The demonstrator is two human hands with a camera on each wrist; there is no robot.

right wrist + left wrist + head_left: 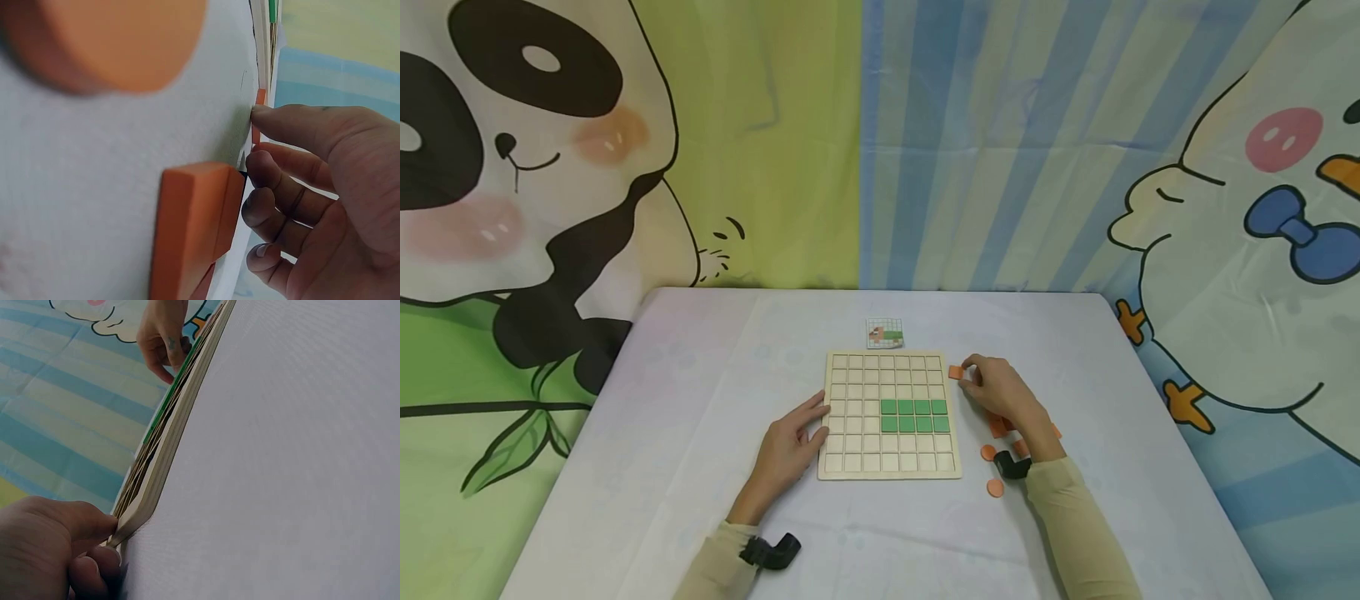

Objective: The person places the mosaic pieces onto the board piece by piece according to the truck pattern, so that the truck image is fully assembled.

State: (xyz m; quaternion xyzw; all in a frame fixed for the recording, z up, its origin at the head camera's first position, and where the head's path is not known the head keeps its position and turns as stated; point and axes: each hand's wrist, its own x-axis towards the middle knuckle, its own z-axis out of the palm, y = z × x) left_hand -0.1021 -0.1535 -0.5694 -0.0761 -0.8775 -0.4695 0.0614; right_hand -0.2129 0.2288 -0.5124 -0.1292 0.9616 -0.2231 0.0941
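Note:
A pale wooden grid board [853, 462] lies on the white table, with green square tiles [914, 417] filling cells in two rows at its right side. My left hand [786, 450] touches the board's left edge with thumb and fingertips; in the left wrist view the thumb [94, 522] lies by a corner of the board. Just off the board's upper right edge, my right hand [1000, 387] pinches an orange square tile [955, 372]. In the right wrist view that tile [257, 119] shows edge-on between thumb and finger, its other fingers loosely bent.
Behind the board lies a small picture card [884, 333]. Beneath and beside my right forearm are more orange pieces, including square ones [997, 426] and round ones [995, 487]. A printed curtain [985, 150] hangs behind the table.

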